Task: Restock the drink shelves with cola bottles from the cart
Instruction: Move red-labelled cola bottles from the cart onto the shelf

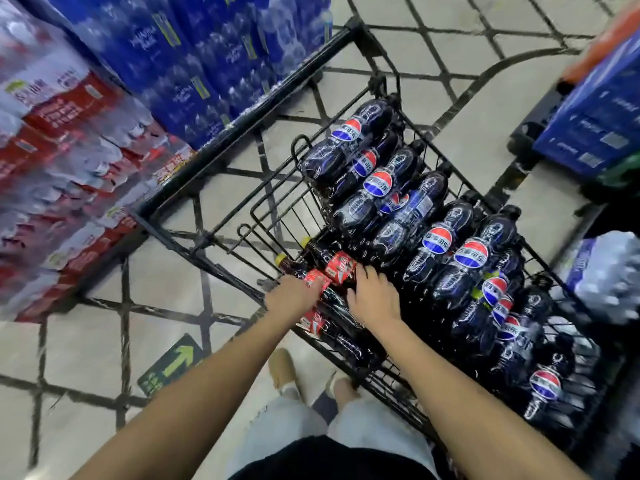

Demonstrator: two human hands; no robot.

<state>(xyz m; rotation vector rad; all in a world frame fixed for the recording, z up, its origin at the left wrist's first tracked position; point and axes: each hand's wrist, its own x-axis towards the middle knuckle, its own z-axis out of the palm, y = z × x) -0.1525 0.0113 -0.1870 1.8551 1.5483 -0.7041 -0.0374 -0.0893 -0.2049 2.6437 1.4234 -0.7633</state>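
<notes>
A black wire cart (277, 216) holds several dark cola bottles lying on their sides. Most carry round red, white and blue labels (438, 240). Near the cart's near-left corner lie a few red-labelled cola bottles with yellow caps (337, 266). My left hand (289, 294) is on one red-labelled bottle (317, 280), fingers curled round it. My right hand (372, 296) rests on the neighbouring red-labelled bottle; its grip is partly hidden.
Shrink-wrapped packs of water with red labels (62, 188) and blue packs (207, 64) stack at the left. Blue cases on a low dolly (595, 126) stand at the right, with a water pack (609, 275) below them. A green arrow sticker (173, 363) marks the tiled floor.
</notes>
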